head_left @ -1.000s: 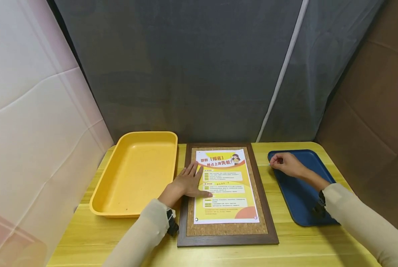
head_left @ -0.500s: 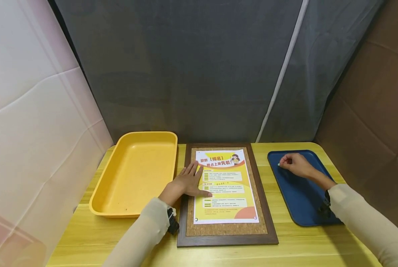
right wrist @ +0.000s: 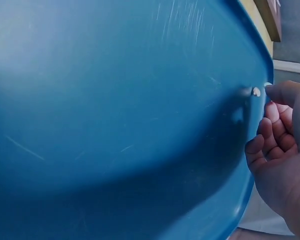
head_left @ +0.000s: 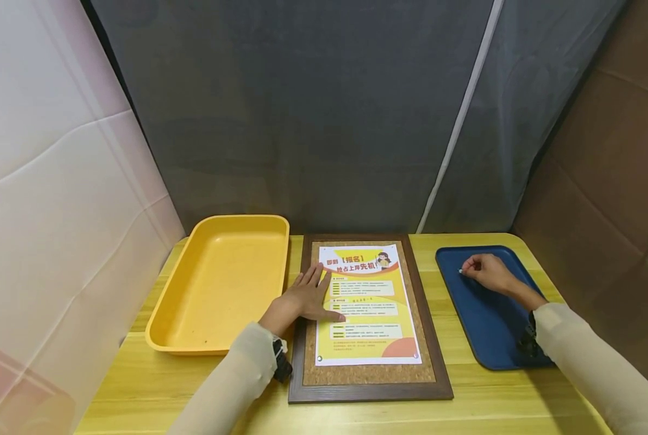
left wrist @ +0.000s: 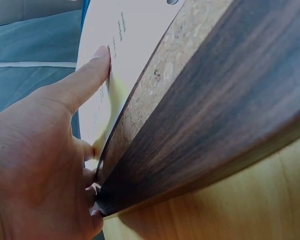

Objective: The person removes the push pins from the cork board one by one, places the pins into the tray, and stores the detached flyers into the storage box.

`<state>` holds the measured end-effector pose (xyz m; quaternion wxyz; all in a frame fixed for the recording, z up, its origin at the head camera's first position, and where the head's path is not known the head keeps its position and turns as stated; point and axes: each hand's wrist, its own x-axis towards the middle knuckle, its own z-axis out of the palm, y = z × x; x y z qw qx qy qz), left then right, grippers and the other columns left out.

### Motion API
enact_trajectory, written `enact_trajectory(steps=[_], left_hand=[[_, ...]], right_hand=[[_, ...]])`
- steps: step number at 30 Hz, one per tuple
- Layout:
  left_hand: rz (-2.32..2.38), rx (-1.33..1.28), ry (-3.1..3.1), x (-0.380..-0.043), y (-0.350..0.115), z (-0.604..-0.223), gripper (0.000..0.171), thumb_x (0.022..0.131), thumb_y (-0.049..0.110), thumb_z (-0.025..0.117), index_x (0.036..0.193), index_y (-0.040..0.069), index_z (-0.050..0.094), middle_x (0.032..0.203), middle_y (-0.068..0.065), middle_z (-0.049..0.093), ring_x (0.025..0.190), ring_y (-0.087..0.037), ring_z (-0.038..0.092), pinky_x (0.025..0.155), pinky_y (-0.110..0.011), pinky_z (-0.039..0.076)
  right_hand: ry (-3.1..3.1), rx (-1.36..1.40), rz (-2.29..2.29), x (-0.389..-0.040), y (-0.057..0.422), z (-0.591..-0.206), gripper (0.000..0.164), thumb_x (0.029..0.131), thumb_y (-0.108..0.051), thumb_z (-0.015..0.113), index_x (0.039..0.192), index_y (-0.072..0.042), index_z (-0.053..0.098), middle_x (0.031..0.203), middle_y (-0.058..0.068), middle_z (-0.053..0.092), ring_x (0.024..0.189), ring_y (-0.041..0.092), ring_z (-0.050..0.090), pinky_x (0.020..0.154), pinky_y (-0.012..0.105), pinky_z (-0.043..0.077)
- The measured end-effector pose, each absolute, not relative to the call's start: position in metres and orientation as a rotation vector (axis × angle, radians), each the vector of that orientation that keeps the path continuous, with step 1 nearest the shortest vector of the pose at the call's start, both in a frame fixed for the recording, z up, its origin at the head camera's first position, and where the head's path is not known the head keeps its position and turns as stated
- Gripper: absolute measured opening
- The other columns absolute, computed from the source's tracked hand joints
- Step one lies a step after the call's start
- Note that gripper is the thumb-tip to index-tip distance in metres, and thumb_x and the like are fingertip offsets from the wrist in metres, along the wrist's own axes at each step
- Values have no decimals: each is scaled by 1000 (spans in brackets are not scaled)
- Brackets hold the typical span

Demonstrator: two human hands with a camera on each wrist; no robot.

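Note:
A colourful printed poster (head_left: 364,344) lies on a cork board (head_left: 369,376) with a dark wooden frame (head_left: 378,394). Thumbtacks sit at the poster's lower corners. My left hand (head_left: 308,300) rests flat on the poster's left side, fingers spread; in the left wrist view, its thumb lies on the paper. Over the upper part of a blue tray (head_left: 497,338), my right hand (head_left: 489,273) pinches a small whitish thumbtack (head_left: 461,271) between thumb and finger. The right wrist view shows a tiny pale piece (right wrist: 256,92) close to the fingertips; its exact shape is too small to tell.
A large yellow tray (head_left: 231,284) stands to the left of the board. Beneath everything is a wooden table (head_left: 247,417). A grey curtain (head_left: 280,121) closes off the back, with a pale wall on the left and a brown one on the right.
My right hand has moved from the blue tray's left edge rightward and slightly down, over the tray, with the thumbtack at its fingertips. The left hand has stayed on the poster.

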<state>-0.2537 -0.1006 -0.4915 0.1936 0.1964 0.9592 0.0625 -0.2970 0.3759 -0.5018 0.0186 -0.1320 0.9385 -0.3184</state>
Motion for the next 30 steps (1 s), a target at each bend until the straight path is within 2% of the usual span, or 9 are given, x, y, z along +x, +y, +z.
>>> enact_trajectory(steps=[12,30], left_hand=[[123,549,2691,-245,-97,-476,119,89,75,64,171,8,10,178,-17,0,165,-35,-1,132,-52,7],[113,556,2690,-248,-98,-480,118,90,75,64,171,9,9,178,-17,-1,165,-34,-3,132,-53,7]], right_hand=[[2919,-346,-985,-300,380,-510,7,100,-3,68,95,2,71,84,6,67,75,18,58,64,26,47],[2935,-316,-953,-300,382,-512,10,101,-5,68,96,3,70,85,8,68,76,18,58,66,27,48]])
